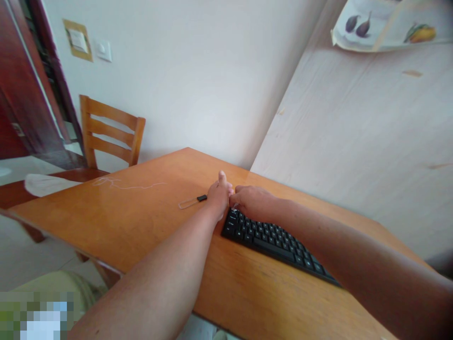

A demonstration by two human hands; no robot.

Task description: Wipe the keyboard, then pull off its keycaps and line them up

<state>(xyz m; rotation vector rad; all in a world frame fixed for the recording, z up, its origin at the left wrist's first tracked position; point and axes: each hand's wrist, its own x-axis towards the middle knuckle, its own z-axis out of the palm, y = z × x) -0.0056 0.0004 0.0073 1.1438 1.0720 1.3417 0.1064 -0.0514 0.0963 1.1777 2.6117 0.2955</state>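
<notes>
My left hand (220,191) is just beyond the left end of a black keyboard (272,248), its thumb stretched up and apart from the fingers, which are partly hidden. I see nothing held in it. Close beside it, my right hand (253,200) is over the keyboard's far left corner with its fingers pinched together. A small pale bit shows at its fingertips, too small to name. Left of my left hand lies a small black piece with a thin pale loop (189,203). My right forearm covers part of the keyboard.
A tangled white string (123,185) lies on the wooden table (141,226). Behind the table's left side stands a wooden chair (111,132). White walls rise along the far edges, and a sheet with painted fruit (389,30) hangs at upper right.
</notes>
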